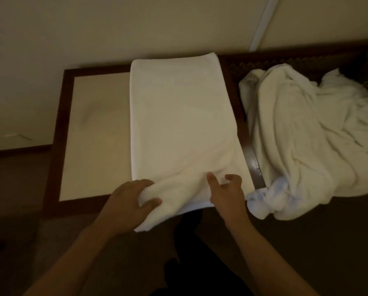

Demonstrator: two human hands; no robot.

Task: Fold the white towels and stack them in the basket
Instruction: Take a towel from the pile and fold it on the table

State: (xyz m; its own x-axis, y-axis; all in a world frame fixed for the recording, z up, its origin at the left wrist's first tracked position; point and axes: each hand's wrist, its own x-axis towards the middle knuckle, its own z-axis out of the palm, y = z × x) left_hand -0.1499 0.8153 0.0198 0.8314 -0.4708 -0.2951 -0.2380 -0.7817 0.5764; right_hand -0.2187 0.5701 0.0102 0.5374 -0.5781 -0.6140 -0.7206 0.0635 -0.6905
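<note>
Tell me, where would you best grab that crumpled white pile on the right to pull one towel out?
Probably the bunched end of the crumpled pile hanging over the near edge, taken from the front. It sticks out loose, beside the right hand; the rest lies tangled.

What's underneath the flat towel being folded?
The flat towel lies on a dark-framed table with a pale top, bare to its left. Its near edge overhangs, gripped by the left hand. The surface beneath it is hidden.
</note>
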